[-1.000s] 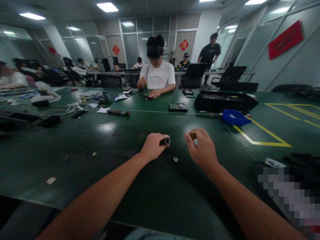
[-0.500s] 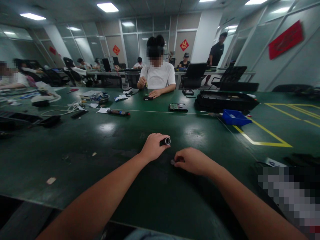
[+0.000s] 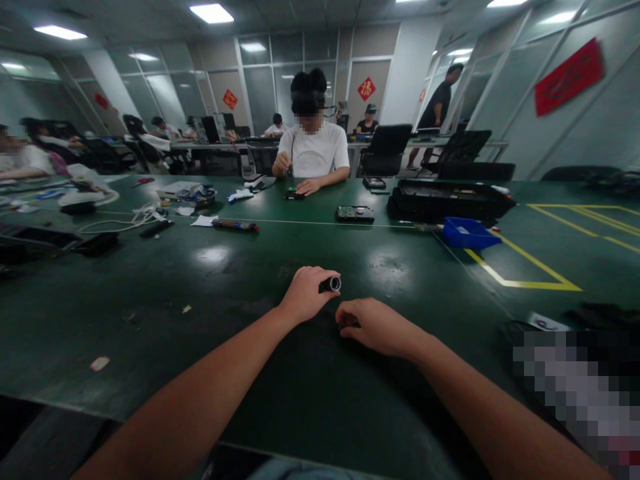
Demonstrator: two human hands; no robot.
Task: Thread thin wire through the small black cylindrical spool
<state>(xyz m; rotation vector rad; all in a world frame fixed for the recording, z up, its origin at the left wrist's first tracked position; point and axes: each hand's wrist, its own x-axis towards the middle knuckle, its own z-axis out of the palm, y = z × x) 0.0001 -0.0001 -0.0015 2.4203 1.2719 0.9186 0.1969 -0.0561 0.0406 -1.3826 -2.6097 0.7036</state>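
My left hand (image 3: pixel 309 293) is closed around a short black tube (image 3: pixel 332 285), like a flashlight barrel, held between thumb and fingers. Its open end, rimmed with a silvery ring, faces me and to the right. Just right of and below it, apart from the tube, is my right hand (image 3: pixel 370 323), with its fingers curled and the thumb drawn in under them. Whatever sits between those fingertips is hidden from view. Both hands are low over the dark green table (image 3: pixel 280 400).
Across the table a person (image 3: pixel 317 147) in a white shirt works at a small board. A hard drive (image 3: pixel 355 213), a black tray (image 3: pixel 450 201), a blue bin (image 3: pixel 470 233) and a screwdriver-like tool (image 3: pixel 236 225) lie beyond my hands. Cables (image 3: pixel 125 219) lie at left.
My right hand has shifted slightly left, nearer the tube, and the small grey round piece seen at its fingertips is now hidden. The left hand stays in place. A person in the background has turned.
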